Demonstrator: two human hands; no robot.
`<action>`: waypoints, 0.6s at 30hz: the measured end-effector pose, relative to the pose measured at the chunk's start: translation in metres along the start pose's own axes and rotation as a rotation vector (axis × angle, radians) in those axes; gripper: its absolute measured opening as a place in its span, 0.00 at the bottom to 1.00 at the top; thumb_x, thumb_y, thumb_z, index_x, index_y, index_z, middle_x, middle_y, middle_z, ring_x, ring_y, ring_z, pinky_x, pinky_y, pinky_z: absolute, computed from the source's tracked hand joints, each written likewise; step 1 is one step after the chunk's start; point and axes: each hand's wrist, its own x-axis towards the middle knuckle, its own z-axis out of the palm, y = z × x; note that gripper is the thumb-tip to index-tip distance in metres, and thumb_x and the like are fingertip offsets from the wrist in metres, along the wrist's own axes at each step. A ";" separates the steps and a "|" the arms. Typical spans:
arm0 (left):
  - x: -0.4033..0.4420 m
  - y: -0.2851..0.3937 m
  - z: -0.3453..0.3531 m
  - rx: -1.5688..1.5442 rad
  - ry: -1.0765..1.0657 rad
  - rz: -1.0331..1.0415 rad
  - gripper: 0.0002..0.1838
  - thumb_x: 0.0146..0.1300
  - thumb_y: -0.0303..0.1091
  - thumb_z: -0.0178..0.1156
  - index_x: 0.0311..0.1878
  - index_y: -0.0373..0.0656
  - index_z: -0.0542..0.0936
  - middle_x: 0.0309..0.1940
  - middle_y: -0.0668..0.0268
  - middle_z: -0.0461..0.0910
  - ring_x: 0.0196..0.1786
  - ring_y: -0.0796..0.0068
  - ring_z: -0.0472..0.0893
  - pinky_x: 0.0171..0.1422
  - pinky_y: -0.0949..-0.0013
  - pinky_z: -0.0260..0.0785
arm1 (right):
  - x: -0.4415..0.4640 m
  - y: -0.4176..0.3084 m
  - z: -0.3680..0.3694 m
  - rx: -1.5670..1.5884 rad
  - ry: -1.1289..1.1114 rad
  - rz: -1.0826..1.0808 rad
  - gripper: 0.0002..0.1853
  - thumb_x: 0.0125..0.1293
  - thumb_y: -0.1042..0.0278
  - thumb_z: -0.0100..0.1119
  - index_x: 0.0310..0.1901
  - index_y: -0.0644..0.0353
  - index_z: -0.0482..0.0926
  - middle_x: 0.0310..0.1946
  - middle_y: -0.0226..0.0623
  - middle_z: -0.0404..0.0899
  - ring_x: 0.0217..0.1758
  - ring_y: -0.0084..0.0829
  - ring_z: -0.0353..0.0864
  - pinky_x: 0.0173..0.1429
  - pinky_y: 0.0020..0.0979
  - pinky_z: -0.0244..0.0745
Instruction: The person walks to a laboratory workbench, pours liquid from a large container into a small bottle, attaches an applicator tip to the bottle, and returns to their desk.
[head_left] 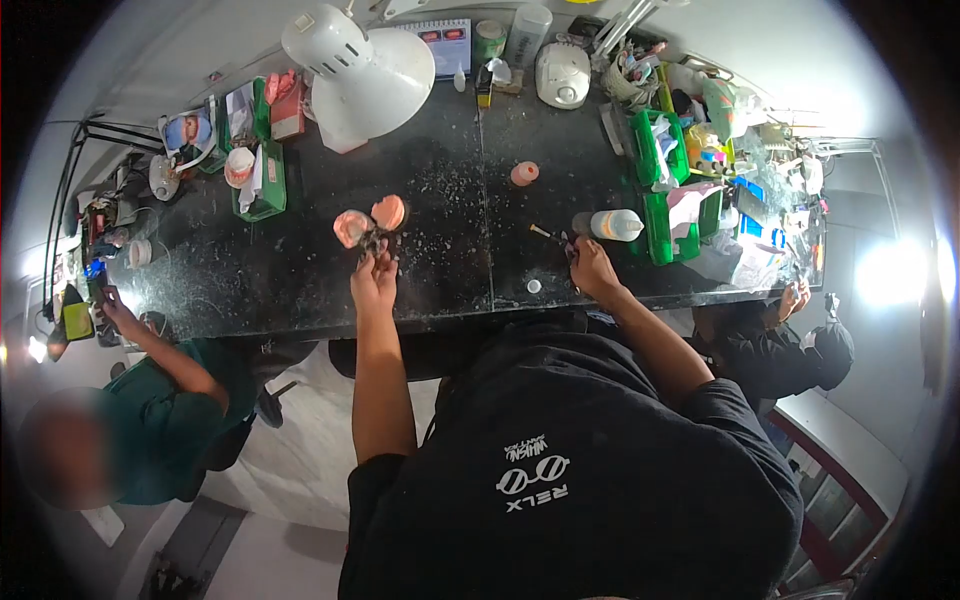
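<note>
My left hand (374,278) is closed on the dark metal hinge of a dental articulator (375,242), just above the black bench. Two pink dental casts, one (352,228) on the left and another (389,211) on the right, are spread apart on it. Closed fingers of my right hand (594,266) grip a thin brush (550,233), its pale tip pointing left. Just beyond that hand, a white plastic bottle (616,225) lies on its side. A small pink jar (524,173) stands farther back, and a round white cap (533,286) rests near the front edge.
Pale crumbs dot the black bench (440,290). A white lamp (375,85) leans over its back. Green bins (262,190) stand left; more green trays (668,225) and clutter fill the right. One person (180,390) sits at left, another (775,335) at right.
</note>
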 end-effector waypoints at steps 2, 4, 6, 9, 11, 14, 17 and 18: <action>0.009 -0.002 0.023 0.051 0.064 -0.036 0.12 0.76 0.30 0.54 0.56 0.35 0.78 0.54 0.51 0.82 0.45 0.69 0.80 0.52 0.63 0.70 | -0.003 0.000 0.000 0.062 0.007 0.012 0.10 0.62 0.73 0.63 0.42 0.67 0.76 0.43 0.57 0.80 0.49 0.56 0.81 0.54 0.49 0.76; 0.018 -0.005 0.034 0.073 0.094 -0.043 0.11 0.77 0.33 0.53 0.51 0.35 0.79 0.50 0.53 0.83 0.45 0.68 0.80 0.50 0.63 0.70 | -0.009 -0.006 -0.004 0.120 -0.012 -0.003 0.11 0.60 0.74 0.65 0.42 0.67 0.75 0.42 0.56 0.81 0.49 0.56 0.81 0.54 0.49 0.76; 0.020 -0.004 0.043 0.088 0.061 -0.082 0.11 0.77 0.34 0.53 0.46 0.34 0.79 0.48 0.55 0.83 0.44 0.67 0.79 0.49 0.64 0.69 | -0.011 -0.006 -0.004 0.112 -0.012 0.002 0.12 0.60 0.74 0.66 0.43 0.66 0.76 0.42 0.55 0.81 0.49 0.56 0.82 0.54 0.49 0.76; 0.013 -0.004 0.054 0.157 0.115 -0.075 0.11 0.78 0.36 0.54 0.49 0.36 0.77 0.47 0.56 0.83 0.43 0.67 0.79 0.47 0.63 0.69 | -0.007 -0.003 0.004 0.107 -0.011 0.002 0.13 0.59 0.72 0.67 0.44 0.65 0.77 0.42 0.53 0.81 0.50 0.55 0.82 0.54 0.49 0.77; 0.007 -0.003 0.060 0.219 0.156 -0.057 0.11 0.78 0.37 0.54 0.50 0.37 0.76 0.47 0.56 0.82 0.44 0.67 0.79 0.47 0.62 0.70 | -0.008 -0.003 0.009 0.114 -0.004 -0.001 0.13 0.58 0.72 0.68 0.44 0.64 0.77 0.42 0.51 0.81 0.50 0.54 0.81 0.54 0.48 0.77; 0.008 -0.006 0.052 0.352 0.203 0.017 0.11 0.77 0.40 0.54 0.50 0.41 0.76 0.46 0.61 0.83 0.44 0.67 0.81 0.49 0.59 0.71 | -0.012 -0.025 0.002 0.122 0.027 -0.231 0.14 0.59 0.69 0.68 0.45 0.63 0.79 0.44 0.48 0.81 0.52 0.52 0.81 0.55 0.48 0.77; 0.003 -0.004 0.048 0.370 0.216 0.004 0.13 0.77 0.42 0.55 0.53 0.42 0.75 0.47 0.60 0.83 0.43 0.66 0.82 0.47 0.58 0.71 | -0.014 -0.040 0.004 0.113 -0.162 -0.390 0.15 0.59 0.66 0.68 0.46 0.62 0.80 0.45 0.47 0.80 0.53 0.50 0.81 0.56 0.47 0.77; 0.000 -0.003 0.046 0.378 0.195 -0.005 0.14 0.76 0.42 0.56 0.54 0.42 0.75 0.46 0.60 0.83 0.44 0.66 0.82 0.47 0.59 0.72 | -0.015 -0.041 0.007 0.077 -0.247 -0.417 0.16 0.60 0.66 0.68 0.48 0.62 0.81 0.46 0.47 0.80 0.53 0.49 0.80 0.57 0.46 0.77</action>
